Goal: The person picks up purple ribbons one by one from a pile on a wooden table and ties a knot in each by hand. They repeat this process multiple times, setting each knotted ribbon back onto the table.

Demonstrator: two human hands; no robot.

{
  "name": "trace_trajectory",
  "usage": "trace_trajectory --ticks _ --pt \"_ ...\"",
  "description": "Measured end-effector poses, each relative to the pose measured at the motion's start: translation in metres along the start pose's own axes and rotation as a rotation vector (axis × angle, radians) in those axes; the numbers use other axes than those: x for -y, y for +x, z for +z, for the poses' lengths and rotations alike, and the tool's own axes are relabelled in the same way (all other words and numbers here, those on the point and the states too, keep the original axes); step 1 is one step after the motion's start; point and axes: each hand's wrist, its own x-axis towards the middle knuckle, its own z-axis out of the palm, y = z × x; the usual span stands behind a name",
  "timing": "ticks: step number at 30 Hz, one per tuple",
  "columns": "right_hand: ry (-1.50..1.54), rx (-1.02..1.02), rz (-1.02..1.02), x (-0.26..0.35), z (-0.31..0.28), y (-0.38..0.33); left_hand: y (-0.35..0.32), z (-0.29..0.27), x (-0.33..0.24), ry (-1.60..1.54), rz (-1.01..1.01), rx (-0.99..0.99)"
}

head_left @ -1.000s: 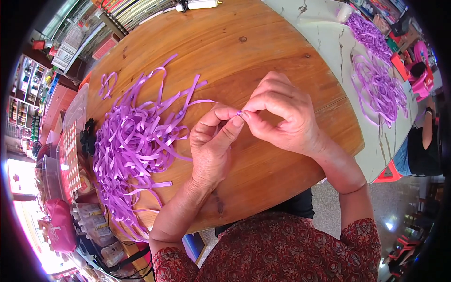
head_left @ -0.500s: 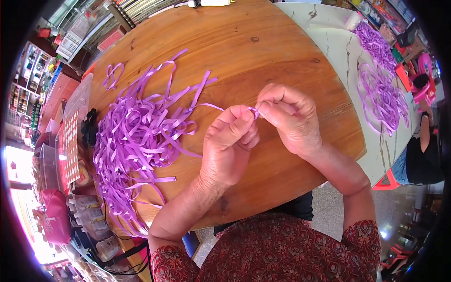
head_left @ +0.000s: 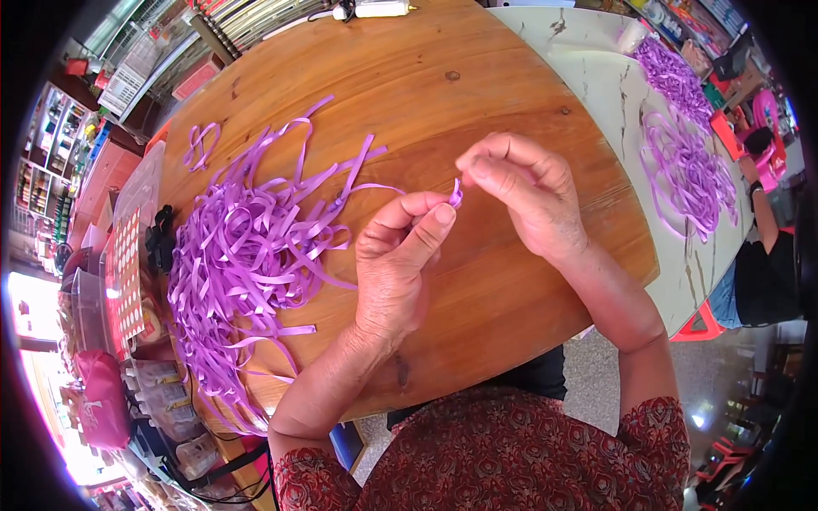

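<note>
Purple ribbon strip [head_left: 455,194] is pinched between left hand [head_left: 396,260] and right hand [head_left: 524,192] fingertips; the small grip could slip, dropping it onto the desk [head_left: 477,77].

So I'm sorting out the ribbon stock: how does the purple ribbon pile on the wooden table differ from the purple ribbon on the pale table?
The ribbon pile on the wooden table is one dense tangle of strips to the left of the left hand; the ribbon on the pale table lies farther off, in thinner, looser loops, in two separate clusters. One strip from the near pile runs to the hands' grip; the far ribbon lies untouched. Both are the same purple.
</note>
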Motion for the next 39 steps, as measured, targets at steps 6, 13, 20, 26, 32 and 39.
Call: trace_trajectory --ticks 6,13,20,26,32,39 --pt "-0.594 0.132 -0.507 0.017 -0.003 0.007 0.003 -0.016 0.004 -0.077 -0.025 0.057" --pt "-0.962 0.219 -0.734 0.009 -0.003 0.005 0.004 -0.009 0.000 0.141 0.135 0.074" --pt "-1.054 0.186 -0.711 0.014 -0.006 0.005 0.009 -0.014 0.002 0.373 0.308 0.063" --pt "-1.019 0.142 -0.703 0.015 -0.008 0.007 0.010 -0.014 -0.002 0.397 0.269 0.005" --pt "-0.894 0.125 -0.602 0.016 -0.012 0.009 0.012 -0.016 -0.003 0.171 0.192 -0.001" --pt "-0.934 0.189 -0.584 0.011 -0.013 0.009 0.012 -0.019 -0.002 0.127 0.112 0.021"
